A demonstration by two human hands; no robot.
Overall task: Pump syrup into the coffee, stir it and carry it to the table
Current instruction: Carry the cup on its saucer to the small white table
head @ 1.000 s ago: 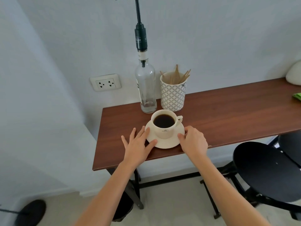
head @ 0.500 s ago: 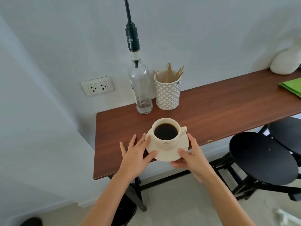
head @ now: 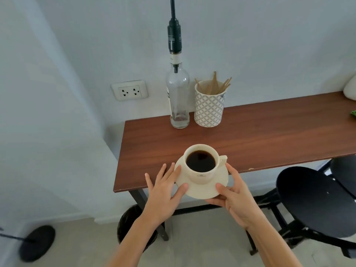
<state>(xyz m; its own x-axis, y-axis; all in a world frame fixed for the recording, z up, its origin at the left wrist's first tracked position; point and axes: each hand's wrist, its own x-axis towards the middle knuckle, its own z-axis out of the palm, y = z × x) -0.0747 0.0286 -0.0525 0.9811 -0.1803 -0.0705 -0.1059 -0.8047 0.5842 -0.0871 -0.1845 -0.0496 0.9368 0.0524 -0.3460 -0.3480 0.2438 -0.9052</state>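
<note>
Right hand point(head: 236, 195): thumb on top of the saucer point(head: 202, 187) rim, fingers curled beneath, grip clamped on it. Left hand point(head: 163, 191): fingers straight and spread, thumb and fingertips touching the saucer's left edge. One cream cup point(head: 201, 162), full of black coffee, sits on one saucer at the front edge of the brown worktop point(head: 260, 132). One clear syrup bottle point(head: 177, 99) with black pump, one patterned stirrer pot point(head: 209, 106).

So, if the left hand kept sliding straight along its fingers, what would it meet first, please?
Probably the saucer: the left hand already touches its rim with its fingers, pointing toward the cup.
</note>
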